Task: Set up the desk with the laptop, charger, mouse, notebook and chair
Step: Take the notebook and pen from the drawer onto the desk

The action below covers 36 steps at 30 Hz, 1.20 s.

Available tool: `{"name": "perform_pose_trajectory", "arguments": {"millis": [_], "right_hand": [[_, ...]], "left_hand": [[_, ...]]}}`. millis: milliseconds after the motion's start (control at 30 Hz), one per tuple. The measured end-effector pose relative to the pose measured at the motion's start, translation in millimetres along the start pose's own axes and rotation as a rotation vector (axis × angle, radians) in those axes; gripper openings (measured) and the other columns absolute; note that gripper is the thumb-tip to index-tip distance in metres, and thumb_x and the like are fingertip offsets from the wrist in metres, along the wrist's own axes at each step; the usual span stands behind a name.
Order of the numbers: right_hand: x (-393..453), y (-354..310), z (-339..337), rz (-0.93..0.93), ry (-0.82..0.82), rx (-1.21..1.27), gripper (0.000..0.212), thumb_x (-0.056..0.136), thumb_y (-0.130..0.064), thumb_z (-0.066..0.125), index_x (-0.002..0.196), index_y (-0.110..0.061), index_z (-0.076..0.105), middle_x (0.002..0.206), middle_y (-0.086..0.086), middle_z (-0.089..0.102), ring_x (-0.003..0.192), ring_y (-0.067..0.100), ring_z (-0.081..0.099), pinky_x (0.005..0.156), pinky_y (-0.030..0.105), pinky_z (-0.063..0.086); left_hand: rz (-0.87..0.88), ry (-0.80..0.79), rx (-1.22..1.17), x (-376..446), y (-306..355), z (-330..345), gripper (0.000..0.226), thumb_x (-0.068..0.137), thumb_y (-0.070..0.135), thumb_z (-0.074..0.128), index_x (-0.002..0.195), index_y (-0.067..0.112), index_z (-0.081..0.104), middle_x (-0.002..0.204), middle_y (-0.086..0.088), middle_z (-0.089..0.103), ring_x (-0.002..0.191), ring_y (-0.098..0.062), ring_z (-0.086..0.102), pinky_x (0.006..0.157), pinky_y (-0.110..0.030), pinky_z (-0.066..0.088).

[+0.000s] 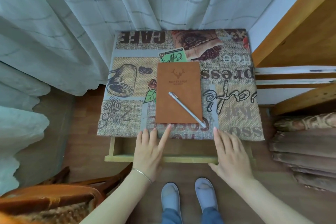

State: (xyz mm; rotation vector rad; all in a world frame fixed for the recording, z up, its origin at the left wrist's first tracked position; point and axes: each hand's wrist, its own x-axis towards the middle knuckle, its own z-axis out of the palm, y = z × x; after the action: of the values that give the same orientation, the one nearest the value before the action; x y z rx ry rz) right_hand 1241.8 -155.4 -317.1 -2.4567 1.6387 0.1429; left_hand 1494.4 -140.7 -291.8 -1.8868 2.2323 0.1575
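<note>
I am looking straight down at a small desk covered with a coffee-themed printed cloth, and a brown notebook with a stag head embossed on its cover is lying flat near the middle of it, closed. A silver pen is lying diagonally across the notebook's lower half, its tip sticking out past the near right corner onto the cloth. My left hand is hovering at the desk's near edge with fingers spread and straight, holding nothing, its index fingertip reaching to just beside the notebook's near edge; I cannot tell whether it is touching. My right hand is lying open too, fingers straight and gripping nothing, the longest fingertip pointing at the cloth near the pen's tip. Beneath both hands a shallow wooden drawer is standing pulled out from the desk front. A wooden chair is sitting at the lower left, apart from the desk, and pale curtains are hanging behind.
</note>
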Motion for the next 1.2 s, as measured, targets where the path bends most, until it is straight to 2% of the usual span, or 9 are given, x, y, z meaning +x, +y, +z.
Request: {"name": "perform_pose_trajectory", "arguments": {"millis": [67, 167, 367, 533, 633, 767, 967, 1133, 1200], "right_hand": [[8.9, 0.7, 0.4, 0.02, 0.07, -0.015, 0.138, 0.047, -0.046, 0.088, 0.148, -0.005, 0.004, 0.122, 0.016, 0.052, 0.109, 0.034, 0.047, 0.102, 0.049, 0.042], [25.4, 0.6, -0.4, 0.075, 0.147, -0.036, 0.132, 0.049, -0.043, 0.088, 0.148, -0.005, 0.01, 0.109, 0.012, 0.05, 0.095, 0.031, 0.044, 0.092, 0.046, 0.042], [50.4, -1.3, -2.1, 0.149, 0.188, -0.074, 0.129, 0.043, -0.04, 0.09, 0.147, -0.007, 0.021, 0.092, 0.009, 0.049, 0.079, 0.028, 0.044, 0.076, 0.04, 0.029], [44.0, -4.1, -9.0, 0.14, 0.195, -0.037, 0.114, 0.054, -0.055, 0.08, 0.145, -0.012, 0.027, 0.094, 0.007, 0.053, 0.083, 0.028, 0.048, 0.08, 0.042, 0.036], [40.5, -11.6, -28.2, 0.154, 0.275, 0.119, 0.079, 0.067, -0.063, 0.06, 0.132, -0.019, 0.049, 0.094, -0.001, 0.057, 0.088, 0.023, 0.053, 0.086, 0.041, 0.033], [71.9, -33.4, -65.8, 0.144, 0.355, 0.328, 0.038, 0.079, -0.039, 0.062, 0.109, -0.016, 0.065, 0.094, 0.0, 0.06, 0.09, 0.023, 0.057, 0.081, 0.039, 0.044], [125.3, -60.3, -75.4, 0.126, 0.08, 0.327, 0.038, 0.083, -0.017, 0.058, 0.12, -0.024, 0.054, 0.108, -0.002, 0.054, 0.104, 0.02, 0.051, 0.084, 0.032, 0.046], [129.2, -60.1, -63.5, 0.12, 0.085, 0.322, 0.029, 0.071, 0.0, 0.065, 0.095, -0.015, 0.061, 0.088, 0.005, 0.054, 0.079, 0.027, 0.056, 0.055, 0.038, 0.05], [132.2, -53.2, -61.3, 0.185, 0.129, 0.395, 0.028, 0.074, 0.004, 0.063, 0.097, -0.012, 0.062, 0.088, 0.006, 0.053, 0.07, 0.025, 0.054, 0.045, 0.036, 0.048]], "left_hand": [[-0.029, 0.066, -0.005, 7.2, -0.9, -2.7, 0.103, 0.05, 0.016, 0.076, 0.144, 0.015, 0.035, 0.087, -0.014, 0.058, 0.073, -0.034, 0.055, 0.071, -0.043, 0.051], [-0.08, 0.151, 0.008, 21.4, -3.1, -2.1, 0.089, 0.05, 0.015, 0.076, 0.135, 0.014, 0.051, 0.075, -0.01, 0.053, 0.061, -0.028, 0.051, 0.053, -0.034, 0.041], [-0.112, 0.169, 0.049, 42.0, -8.6, 3.1, 0.079, 0.054, 0.023, 0.069, 0.132, 0.019, 0.054, 0.078, -0.008, 0.056, 0.061, -0.026, 0.051, 0.049, -0.032, 0.034], [-0.129, 0.192, -0.017, 36.9, -9.5, 1.1, 0.078, 0.058, 0.021, 0.071, 0.134, 0.019, 0.051, 0.082, -0.009, 0.056, 0.065, -0.027, 0.051, 0.052, -0.033, 0.036], [-0.131, 0.123, -0.146, 26.0, -9.9, -10.3, 0.091, 0.058, 0.053, 0.067, 0.139, 0.017, 0.044, 0.093, -0.01, 0.053, 0.077, -0.029, 0.05, 0.058, -0.035, 0.041], [-0.142, 0.137, -0.197, 38.2, -14.6, -37.2, 0.088, 0.065, 0.065, 0.056, 0.137, 0.016, 0.045, 0.111, -0.013, 0.055, 0.092, -0.033, 0.052, 0.064, -0.038, 0.047], [-0.186, 0.112, -0.312, 94.4, -19.0, -61.5, 0.081, 0.063, 0.053, 0.054, 0.136, 0.02, 0.042, 0.127, -0.007, 0.051, 0.108, -0.029, 0.048, 0.077, -0.038, 0.05], [-0.141, 0.12, -0.376, 115.2, -27.0, -48.9, 0.071, 0.065, 0.046, 0.054, 0.13, 0.022, 0.046, 0.133, 0.002, 0.047, 0.109, -0.026, 0.045, 0.08, -0.037, 0.051], [-0.144, 0.148, -0.42, 116.8, -27.9, -44.4, 0.067, 0.066, 0.045, 0.055, 0.128, 0.021, 0.048, 0.131, 0.003, 0.048, 0.107, -0.025, 0.045, 0.082, -0.037, 0.051]]}}
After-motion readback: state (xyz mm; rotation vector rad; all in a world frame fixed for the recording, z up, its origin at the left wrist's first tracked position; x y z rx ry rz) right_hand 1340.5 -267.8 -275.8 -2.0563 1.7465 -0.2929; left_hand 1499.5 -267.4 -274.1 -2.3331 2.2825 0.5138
